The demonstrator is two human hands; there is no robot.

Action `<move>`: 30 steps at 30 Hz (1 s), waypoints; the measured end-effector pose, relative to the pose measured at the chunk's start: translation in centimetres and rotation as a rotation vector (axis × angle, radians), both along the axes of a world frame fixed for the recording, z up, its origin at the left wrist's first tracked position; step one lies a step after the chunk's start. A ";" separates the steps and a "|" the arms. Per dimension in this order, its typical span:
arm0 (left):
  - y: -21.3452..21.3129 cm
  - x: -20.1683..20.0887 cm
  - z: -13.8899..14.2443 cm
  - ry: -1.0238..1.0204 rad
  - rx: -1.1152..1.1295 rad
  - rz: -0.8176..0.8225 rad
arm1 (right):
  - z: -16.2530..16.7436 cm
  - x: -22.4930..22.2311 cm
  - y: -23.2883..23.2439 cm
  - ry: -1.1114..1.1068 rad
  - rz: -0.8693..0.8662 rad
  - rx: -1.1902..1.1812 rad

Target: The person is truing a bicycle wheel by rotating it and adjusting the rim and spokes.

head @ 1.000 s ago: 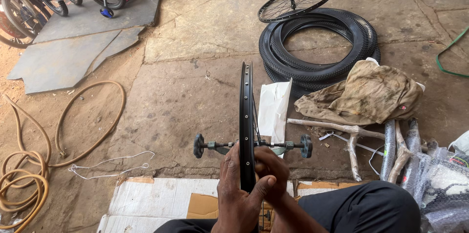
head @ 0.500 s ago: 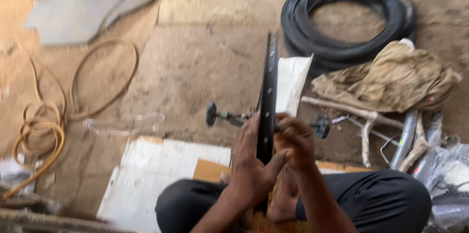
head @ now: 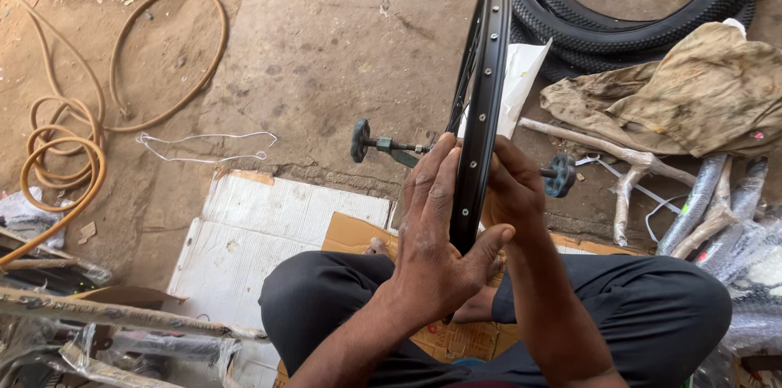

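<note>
The person sits cross-legged in dark trousers on flattened cardboard laid on the floor. Both hands flank a black rim that stands upright, edge-on, between the knees. The left hand lies flat against the rim's left side, fingers straight and together pointing up, thumb hooked across the rim's edge to the right. The right hand cups the rim's right side, fingers curled round it; how tightly it grips cannot be told. An axle runs through the rim's middle, with a black knob on its left end and another on the right, past the right hand.

Just behind the rim a white sheet lies on the stone floor. To the left lie a loop of white wire and coils of tan hose. To the right are pale sticks and a dirty cloth. Farthest off, black tyres lie stacked, partly under the cloth.
</note>
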State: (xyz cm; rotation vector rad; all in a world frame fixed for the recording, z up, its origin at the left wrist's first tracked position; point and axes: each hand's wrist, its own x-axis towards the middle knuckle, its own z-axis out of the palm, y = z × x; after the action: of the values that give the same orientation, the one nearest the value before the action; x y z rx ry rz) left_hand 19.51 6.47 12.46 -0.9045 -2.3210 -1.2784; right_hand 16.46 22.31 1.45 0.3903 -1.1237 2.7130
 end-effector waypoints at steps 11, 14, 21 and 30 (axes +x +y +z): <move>0.0 0.1 -0.2 -0.022 0.031 0.005 | 6.1 1.9 -1.2 0.166 -0.288 0.587; -0.2 0.3 -0.5 -0.058 0.033 -0.013 | 6.3 0.8 -2.1 0.262 -0.663 0.750; -0.2 0.3 -0.9 -0.015 0.011 0.002 | 4.6 1.9 -3.0 0.128 -0.772 0.895; -0.2 0.4 -1.0 -0.037 0.042 -0.016 | 1.8 -1.2 3.5 0.201 0.457 0.166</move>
State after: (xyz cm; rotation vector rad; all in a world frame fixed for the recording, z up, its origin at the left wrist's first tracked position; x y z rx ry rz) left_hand 19.91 6.25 11.49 -0.8954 -2.3106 -1.3559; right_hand 15.26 25.81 3.26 1.0365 -1.3406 2.8640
